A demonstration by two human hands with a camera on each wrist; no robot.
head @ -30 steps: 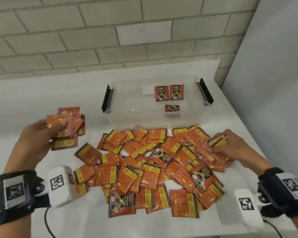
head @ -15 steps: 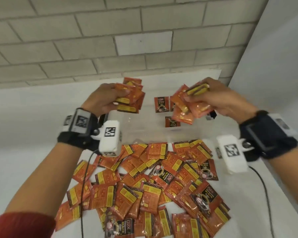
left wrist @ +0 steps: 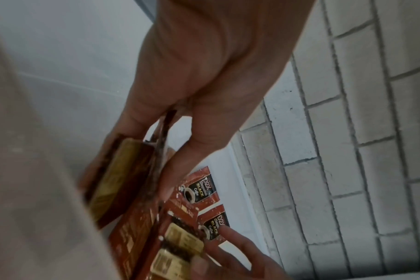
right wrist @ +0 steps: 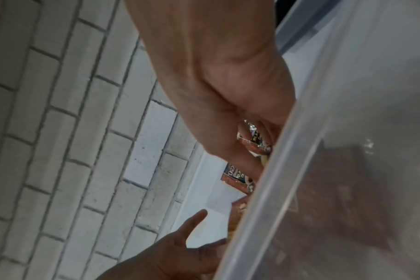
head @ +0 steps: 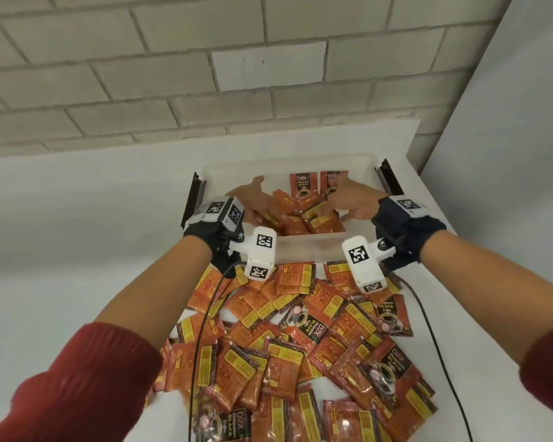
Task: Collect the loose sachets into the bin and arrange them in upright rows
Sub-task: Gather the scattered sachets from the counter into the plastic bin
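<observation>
Both hands are down inside the clear plastic bin (head: pixel 310 242). My left hand (head: pixel 258 209) (left wrist: pixel 132 178) pinches a bunch of orange sachets (left wrist: pixel 122 170) between thumb and fingers. My right hand (head: pixel 337 206) (right wrist: pixel 258 151) holds another bunch of sachets (right wrist: pixel 252 141), partly hidden by the bin wall (right wrist: pixel 336 151). The two bunches meet in a tilted heap (head: pixel 300 215) on the bin floor. Two black-fronted sachets (head: pixel 303 184) stand upright against the far wall. A big loose pile of sachets (head: pixel 300 333) covers the table in front of the bin.
The bin has black latch handles on its left (head: pixel 192 196) and right (head: pixel 388 177) ends. The white table (head: pixel 77 234) meets a brick wall (head: pixel 268 74) behind and a grey panel (head: pixel 508 154) on the right. Cables (head: pixel 201 330) from both wrist cameras trail over the pile.
Both hands have carried their bunches of sachets from above the bin down into it and brought them together on its floor. The head camera has tilted closer over the pile.
</observation>
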